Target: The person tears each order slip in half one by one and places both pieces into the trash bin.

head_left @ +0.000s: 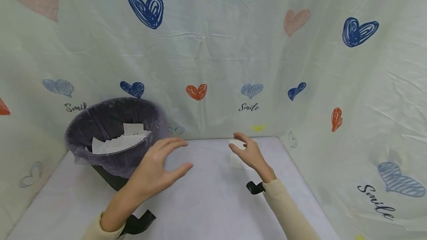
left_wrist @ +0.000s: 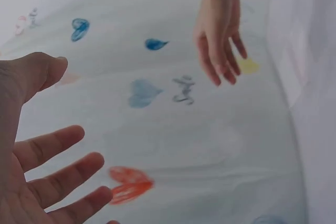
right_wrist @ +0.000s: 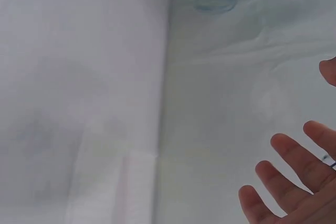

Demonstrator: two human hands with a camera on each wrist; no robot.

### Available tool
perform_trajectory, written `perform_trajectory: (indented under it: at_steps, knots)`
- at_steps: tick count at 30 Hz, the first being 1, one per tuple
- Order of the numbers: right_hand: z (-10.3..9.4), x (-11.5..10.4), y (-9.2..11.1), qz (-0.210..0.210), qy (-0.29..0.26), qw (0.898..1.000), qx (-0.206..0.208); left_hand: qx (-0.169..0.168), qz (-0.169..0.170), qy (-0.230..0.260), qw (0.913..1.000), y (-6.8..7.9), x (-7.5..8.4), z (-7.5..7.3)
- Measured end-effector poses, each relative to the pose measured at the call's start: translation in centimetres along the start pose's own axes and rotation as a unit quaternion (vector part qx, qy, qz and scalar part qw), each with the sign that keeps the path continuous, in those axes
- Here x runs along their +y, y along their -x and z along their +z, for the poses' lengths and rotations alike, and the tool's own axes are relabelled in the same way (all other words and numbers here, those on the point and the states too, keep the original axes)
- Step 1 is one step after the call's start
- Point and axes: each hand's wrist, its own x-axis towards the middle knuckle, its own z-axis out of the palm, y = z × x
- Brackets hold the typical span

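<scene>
My left hand (head_left: 153, 173) hovers over the table just right of the bin, thumb and fingers spread apart with nothing between them. Farther back on the right, my right hand (head_left: 250, 155) is held above a sheet of lined white paper (head_left: 237, 162), its fingers relaxed and holding nothing. The hand partly hides that sheet in the head view. In the right wrist view the paper (right_wrist: 105, 195) shows faintly at the bottom. A dark bin (head_left: 111, 179) lined with a purple plastic bag (head_left: 115, 164) stands on the left, with white paper pieces (head_left: 116, 145) inside.
The white-covered table (head_left: 207, 203) meets a pale curtain (head_left: 207, 62) printed with hearts and "Smile" at the back and sides. Black wrist mounts (head_left: 141, 223) sit at both cuffs. The bin's rim rises well above the tabletop near my left hand.
</scene>
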Motion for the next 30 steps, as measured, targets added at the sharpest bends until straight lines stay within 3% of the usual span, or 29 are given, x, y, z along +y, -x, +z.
perform_trajectory:
  at_steps: [5,11,18,24,30]
  knots:
    - [-0.6,3.8,0.7,0.036,0.011,0.999,0.0,-0.028,-0.019,0.031,0.9989,1.0,-1.1,3.2]
    - [-1.2,7.1,1.5,0.074,0.034,0.997,0.012,-0.036,-0.048,0.062,0.9962,1.7,-2.2,6.7]
    - [-1.3,10.1,1.5,0.117,0.052,0.992,0.005,-0.057,-0.121,0.108,0.985,2.9,-2.6,10.3]
    - [-1.4,11.8,1.3,0.144,0.042,0.989,0.015,-0.051,-0.139,0.139,0.9792,3.6,-3.1,12.5]
    - [-0.9,13.1,1.1,0.169,0.038,0.985,0.012,-0.059,-0.157,0.145,0.9751,4.2,-3.7,13.6]
